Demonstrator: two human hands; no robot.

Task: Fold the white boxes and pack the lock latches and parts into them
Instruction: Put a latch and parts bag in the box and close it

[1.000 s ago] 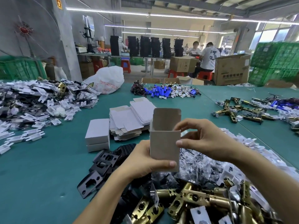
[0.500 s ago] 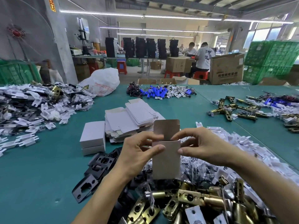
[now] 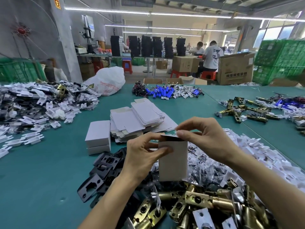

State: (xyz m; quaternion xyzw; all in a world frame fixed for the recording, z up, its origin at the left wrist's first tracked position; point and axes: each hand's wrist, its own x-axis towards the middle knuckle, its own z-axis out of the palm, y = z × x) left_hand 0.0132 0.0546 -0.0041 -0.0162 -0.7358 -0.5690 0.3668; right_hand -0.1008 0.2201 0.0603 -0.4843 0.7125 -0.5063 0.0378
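Clearly the job is in its early part: only two closed white boxes sit stacked on the green table, just beside a thick pile of flat box blanks not yet folded. Whether those two are packed cannot be told, since they are shut. A third white box stands upright in the air above the heaps. The left hand grips its side with the thumb pressed on the front face, while the right hand pinches the top flap, which is bent over the opening. Its inside is hidden, so I cannot say if it holds anything. Loose brass latches, black plates and bagged small parts lie heaped below, so most of the packing looks left to do.
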